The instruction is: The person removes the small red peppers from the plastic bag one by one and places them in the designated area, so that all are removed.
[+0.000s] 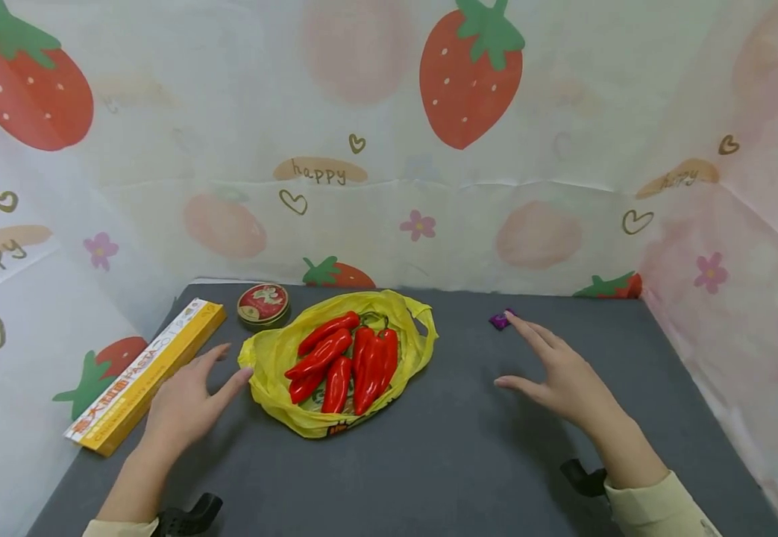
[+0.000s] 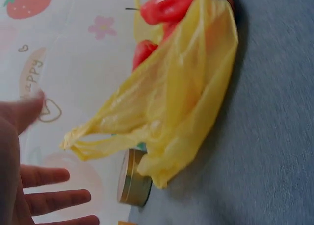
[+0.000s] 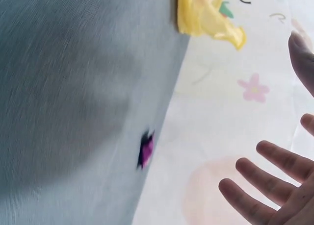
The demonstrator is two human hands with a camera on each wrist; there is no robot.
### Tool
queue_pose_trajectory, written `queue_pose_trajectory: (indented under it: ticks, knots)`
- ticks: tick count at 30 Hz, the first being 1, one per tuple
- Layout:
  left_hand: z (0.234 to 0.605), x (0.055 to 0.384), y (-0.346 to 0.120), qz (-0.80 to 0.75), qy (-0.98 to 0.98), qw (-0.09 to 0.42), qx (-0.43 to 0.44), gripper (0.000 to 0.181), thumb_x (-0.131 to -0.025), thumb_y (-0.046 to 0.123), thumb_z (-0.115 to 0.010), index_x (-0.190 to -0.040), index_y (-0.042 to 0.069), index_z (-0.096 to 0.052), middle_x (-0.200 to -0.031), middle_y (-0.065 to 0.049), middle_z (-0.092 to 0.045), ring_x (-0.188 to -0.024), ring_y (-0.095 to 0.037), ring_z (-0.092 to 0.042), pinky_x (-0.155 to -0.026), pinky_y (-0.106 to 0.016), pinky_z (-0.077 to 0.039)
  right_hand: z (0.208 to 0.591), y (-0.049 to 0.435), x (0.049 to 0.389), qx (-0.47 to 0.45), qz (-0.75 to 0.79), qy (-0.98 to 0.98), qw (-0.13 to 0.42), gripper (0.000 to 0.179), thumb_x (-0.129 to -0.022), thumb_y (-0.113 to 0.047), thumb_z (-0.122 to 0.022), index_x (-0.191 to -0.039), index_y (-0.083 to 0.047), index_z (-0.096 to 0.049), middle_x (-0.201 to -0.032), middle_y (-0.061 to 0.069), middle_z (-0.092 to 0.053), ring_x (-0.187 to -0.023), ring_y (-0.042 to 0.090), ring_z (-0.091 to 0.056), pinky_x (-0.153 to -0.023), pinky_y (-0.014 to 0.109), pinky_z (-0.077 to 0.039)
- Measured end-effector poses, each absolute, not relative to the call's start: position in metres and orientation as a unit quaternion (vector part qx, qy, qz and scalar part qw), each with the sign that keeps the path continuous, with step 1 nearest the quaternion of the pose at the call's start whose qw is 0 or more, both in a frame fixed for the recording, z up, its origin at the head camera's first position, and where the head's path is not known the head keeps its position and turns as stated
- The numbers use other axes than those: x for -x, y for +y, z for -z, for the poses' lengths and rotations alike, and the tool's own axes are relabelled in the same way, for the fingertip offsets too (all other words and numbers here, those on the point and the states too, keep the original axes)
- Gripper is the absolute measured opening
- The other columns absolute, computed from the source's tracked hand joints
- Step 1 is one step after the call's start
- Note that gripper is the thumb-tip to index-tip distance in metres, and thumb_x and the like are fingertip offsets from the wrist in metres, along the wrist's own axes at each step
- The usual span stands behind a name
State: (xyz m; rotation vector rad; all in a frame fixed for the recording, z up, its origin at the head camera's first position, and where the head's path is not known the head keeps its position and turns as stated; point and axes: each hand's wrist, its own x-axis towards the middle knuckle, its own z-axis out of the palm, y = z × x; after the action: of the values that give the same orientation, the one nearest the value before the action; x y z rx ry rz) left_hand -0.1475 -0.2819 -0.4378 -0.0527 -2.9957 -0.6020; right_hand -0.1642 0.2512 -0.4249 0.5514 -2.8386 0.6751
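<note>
Several red peppers (image 1: pixel 370 365) lie in an opened yellow plastic bag (image 1: pixel 274 403) at the middle of the table. My left hand (image 1: pixel 183 406) hovers to the left of the bag, fingers spread and holding nothing; in the left wrist view the bag's handle (image 2: pixel 105 145) rises beyond those fingers. On the other side, my right hand (image 1: pixel 566 380) is held over the table, its fingers extended and also without anything in them. Just past its fingertips in the head view lies a small purple wrapped piece (image 1: pixel 500 321), which the right wrist view shows apart from the hand.
A long yellow and white pasta box (image 1: pixel 154 373) lies slanted along the table's left edge. Behind the bag's left side stands a round red-lidded tin (image 1: pixel 263 304). A strawberry-print cloth (image 1: pixel 389 224) hangs along the back and sides of the dark grey table (image 1: pixel 402 485).
</note>
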Motion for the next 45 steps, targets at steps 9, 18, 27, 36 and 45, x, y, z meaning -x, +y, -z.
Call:
queue_pose_trajectory:
  ticks: [9, 18, 27, 36, 45]
  knots:
    - [0.443, 0.157, -0.267, 0.334, -0.941, 0.048, -0.014, 0.069, -0.097, 0.057, -0.057, -0.143, 0.006, -0.050, -0.131, -0.021, -0.062, -0.118, -0.038, -0.060, -0.092, -0.056, -0.054, 0.430, 0.204, 0.171, -0.199, -0.273, -0.936, 0.100, 0.094, -0.080, -0.043, -0.084, -0.158, -0.030, -0.033, -0.152, 0.012, -0.048, -0.133, 0.038, -0.053, -0.101, 0.061, -0.048]
    - [0.451, 0.161, -0.257, 0.376, -0.921, 0.087, -0.057, 0.051, -0.100, 0.047, -0.059, -0.129, 0.005, -0.063, -0.116, -0.018, -0.068, -0.105, -0.030, -0.061, -0.086, -0.036, -0.052, 0.441, 0.165, 0.179, -0.245, -0.303, -0.915, 0.106, 0.070, -0.083, -0.033, -0.084, -0.144, -0.014, -0.056, -0.140, 0.011, -0.060, -0.127, 0.032, -0.059, -0.102, 0.053, -0.051]
    - [0.455, 0.161, -0.251, 0.455, -0.883, 0.052, -0.104, 0.050, -0.100, 0.048, -0.059, -0.130, 0.008, -0.064, -0.120, -0.015, -0.064, -0.104, -0.024, -0.053, -0.079, -0.019, -0.048, 0.449, 0.129, 0.195, -0.222, -0.370, -0.900, 0.071, 0.057, -0.086, -0.025, -0.082, -0.138, -0.013, -0.062, -0.132, 0.011, -0.066, -0.108, 0.029, -0.068, -0.085, 0.047, -0.058]
    - [0.458, 0.159, -0.251, 0.532, -0.836, 0.041, -0.129, 0.056, -0.095, 0.055, -0.062, -0.132, 0.013, -0.064, -0.123, -0.009, -0.063, -0.105, -0.018, -0.049, -0.078, -0.017, -0.050, 0.452, 0.099, 0.207, -0.169, -0.431, -0.886, 0.007, 0.055, -0.089, -0.032, -0.079, -0.138, -0.012, -0.062, -0.129, 0.013, -0.068, -0.112, 0.030, -0.069, -0.091, 0.047, -0.058]
    - [0.459, 0.154, -0.251, 0.551, -0.825, 0.037, -0.120, 0.054, -0.095, 0.048, -0.067, -0.135, 0.013, -0.062, -0.120, -0.004, -0.063, -0.102, -0.017, -0.052, -0.081, -0.022, -0.054, 0.459, 0.077, 0.222, -0.115, -0.489, -0.862, -0.066, 0.067, -0.089, -0.043, -0.076, -0.144, -0.010, -0.056, -0.138, 0.009, -0.063, -0.115, 0.029, -0.067, -0.084, 0.040, -0.060]
